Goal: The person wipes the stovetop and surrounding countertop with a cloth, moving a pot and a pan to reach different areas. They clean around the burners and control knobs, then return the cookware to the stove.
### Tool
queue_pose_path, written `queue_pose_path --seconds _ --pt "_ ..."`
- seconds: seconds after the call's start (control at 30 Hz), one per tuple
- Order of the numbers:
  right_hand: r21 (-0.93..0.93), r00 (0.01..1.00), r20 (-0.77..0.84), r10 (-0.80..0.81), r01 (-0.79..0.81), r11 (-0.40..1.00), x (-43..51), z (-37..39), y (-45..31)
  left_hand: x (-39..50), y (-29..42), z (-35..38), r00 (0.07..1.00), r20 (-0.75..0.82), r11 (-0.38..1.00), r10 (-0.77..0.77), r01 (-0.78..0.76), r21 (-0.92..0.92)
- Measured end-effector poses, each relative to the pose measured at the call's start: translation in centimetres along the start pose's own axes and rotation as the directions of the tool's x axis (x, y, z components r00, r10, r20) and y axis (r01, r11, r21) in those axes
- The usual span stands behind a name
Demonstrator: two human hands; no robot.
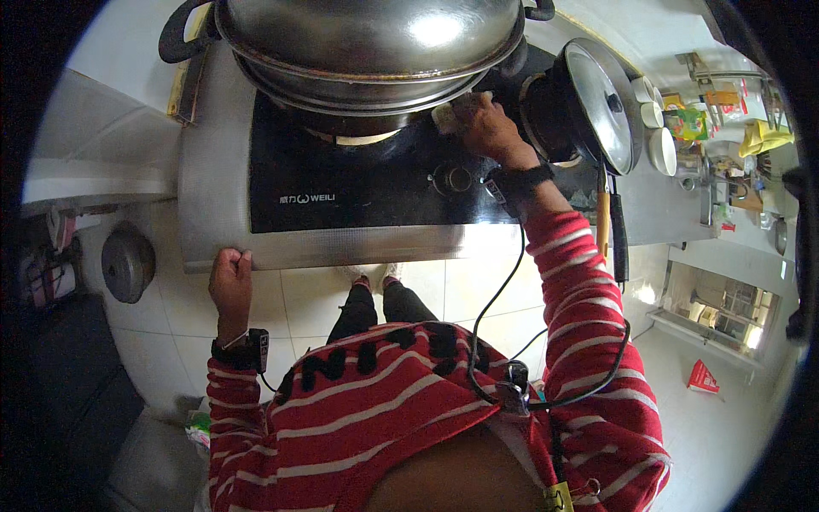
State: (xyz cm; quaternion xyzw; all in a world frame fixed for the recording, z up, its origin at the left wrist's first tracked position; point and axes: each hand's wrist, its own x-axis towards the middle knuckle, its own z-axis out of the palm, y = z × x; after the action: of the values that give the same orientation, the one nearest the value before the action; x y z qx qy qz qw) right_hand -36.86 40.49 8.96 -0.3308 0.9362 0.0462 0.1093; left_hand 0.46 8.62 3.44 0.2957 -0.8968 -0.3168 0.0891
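Observation:
My right hand (489, 131) grips a pale cloth or sponge (445, 120) and presses it on the black glass top of a Weili gas hob (358, 176). It is just under the rim of a large lidded metal wok (365, 48) on the left burner. A round control knob (453, 178) lies in front of this hand. My left hand (231, 285) is closed with curled fingers at the front edge of the metal-covered counter (214, 211). Nothing shows in it, though its underside is hidden.
Right of my hand stands a pan with a glass lid (598, 105), its handles jutting past the counter edge. Several white bowls (662, 152) sit beyond it. A dark round pan or lid (128, 262) is at the left. Black cables (477, 345) run from my wrists to my chest.

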Motion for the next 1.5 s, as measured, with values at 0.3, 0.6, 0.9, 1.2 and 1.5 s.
queue_pose_path --seconds 0.3,0.6,0.9,1.2,1.5 --pt "0.35 0.956 -0.238 0.175 -0.084 0.933 2.7 2.6 0.7 0.1 0.3 -0.2 0.999 0.011 0.998 -0.036 0.035 0.059" --pt "0.256 0.998 -0.002 0.059 -0.057 0.965 7.9 2.2 4.6 0.2 -0.1 -0.1 0.991 0.052 0.992 -0.125 0.124 0.023" --pt "0.265 0.988 0.064 0.14 -0.152 0.952 7.3 2.6 4.5 0.1 -0.5 -0.1 0.996 0.045 0.993 -0.08 0.076 0.086" --pt "0.098 0.975 0.013 -0.22 0.217 0.971 -1.7 1.1 3.3 0.3 -0.8 0.0 0.998 0.051 0.994 -0.048 0.042 0.101" --pt "-0.147 0.925 0.354 -0.138 0.2 0.969 -2.2 -3.0 2.2 0.4 -1.6 0.2 0.996 0.079 0.999 -0.038 0.04 -0.034"
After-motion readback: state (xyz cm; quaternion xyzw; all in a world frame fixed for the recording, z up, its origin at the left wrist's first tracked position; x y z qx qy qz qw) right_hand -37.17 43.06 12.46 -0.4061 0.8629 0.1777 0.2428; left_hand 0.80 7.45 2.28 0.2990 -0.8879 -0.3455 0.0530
